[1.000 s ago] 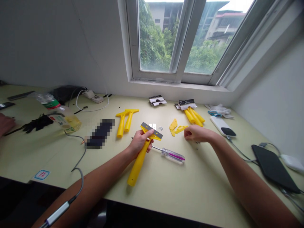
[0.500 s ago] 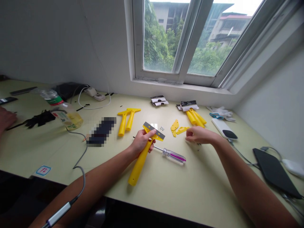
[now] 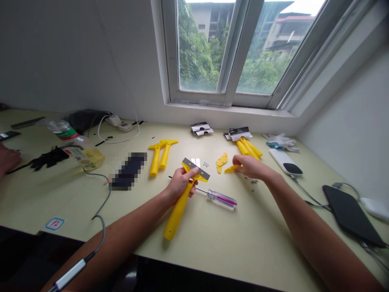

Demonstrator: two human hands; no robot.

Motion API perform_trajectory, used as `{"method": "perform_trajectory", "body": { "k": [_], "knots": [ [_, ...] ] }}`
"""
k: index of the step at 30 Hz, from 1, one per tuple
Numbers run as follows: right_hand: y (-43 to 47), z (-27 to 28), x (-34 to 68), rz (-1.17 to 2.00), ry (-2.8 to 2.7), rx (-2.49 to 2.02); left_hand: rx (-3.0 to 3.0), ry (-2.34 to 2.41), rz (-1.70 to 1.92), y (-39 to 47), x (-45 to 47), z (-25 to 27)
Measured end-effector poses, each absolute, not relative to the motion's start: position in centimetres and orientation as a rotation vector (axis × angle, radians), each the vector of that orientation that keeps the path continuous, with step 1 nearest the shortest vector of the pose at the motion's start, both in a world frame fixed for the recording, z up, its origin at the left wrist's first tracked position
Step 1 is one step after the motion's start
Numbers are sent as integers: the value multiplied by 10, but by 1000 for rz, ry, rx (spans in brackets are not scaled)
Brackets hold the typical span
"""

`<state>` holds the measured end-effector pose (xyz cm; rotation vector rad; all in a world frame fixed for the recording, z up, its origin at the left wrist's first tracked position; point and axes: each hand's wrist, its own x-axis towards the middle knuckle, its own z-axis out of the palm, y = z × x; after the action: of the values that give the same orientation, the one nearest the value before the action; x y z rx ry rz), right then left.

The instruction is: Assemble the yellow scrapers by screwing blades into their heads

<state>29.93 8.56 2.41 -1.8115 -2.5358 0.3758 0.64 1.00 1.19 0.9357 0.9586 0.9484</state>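
Observation:
My left hand (image 3: 180, 183) is closed around the neck of a yellow scraper (image 3: 178, 213), its thumb pressing on the grey blade (image 3: 202, 173) across the head. My right hand (image 3: 247, 165) pinches a yellow plastic cover plate (image 3: 231, 169) at its right end. Just left of that lies a second yellow cover plate (image 3: 221, 162), flat on the table. Below the hands rests a screwdriver (image 3: 222, 199) with a clear and purple handle, its shaft passing behind the left hand. Small screws (image 3: 206, 164) lie beyond the blade, and more dark screws (image 3: 254, 182) sit below my right wrist.
Two yellow scraper handles (image 3: 155, 160) lie left of centre. Packaged scrapers (image 3: 249, 148) and card packaging (image 3: 201, 129) are near the window. A bottle (image 3: 88, 156) lies at left, close to another person's hand (image 3: 9, 157). A power bank (image 3: 285, 161) and a phone (image 3: 352, 215) are at right.
My right hand has moved slightly up and left and now grips the end of the cover plate, tilting it. My left hand holds the scraper as before. The view has shifted slightly.

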Motion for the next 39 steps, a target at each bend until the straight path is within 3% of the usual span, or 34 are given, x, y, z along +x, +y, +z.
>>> {"method": "perform_trajectory", "body": {
  "k": [8, 14, 25, 33, 39],
  "knots": [
    [62, 62, 289, 868, -2331, -1648, 937, 939, 924, 8, 9, 10],
    [40, 76, 256, 619, -2470, -1566, 936, 946, 895, 8, 9, 8],
    [32, 79, 244, 795, -2196, -1386, 911, 912, 836, 7, 8, 12],
    [15, 67, 208, 1127, -1900, -1315, 789, 829, 792, 10, 11, 1],
    [8, 59, 189, 895, -1914, -1311, 746, 766, 839, 7, 14, 3]
  ]
}}
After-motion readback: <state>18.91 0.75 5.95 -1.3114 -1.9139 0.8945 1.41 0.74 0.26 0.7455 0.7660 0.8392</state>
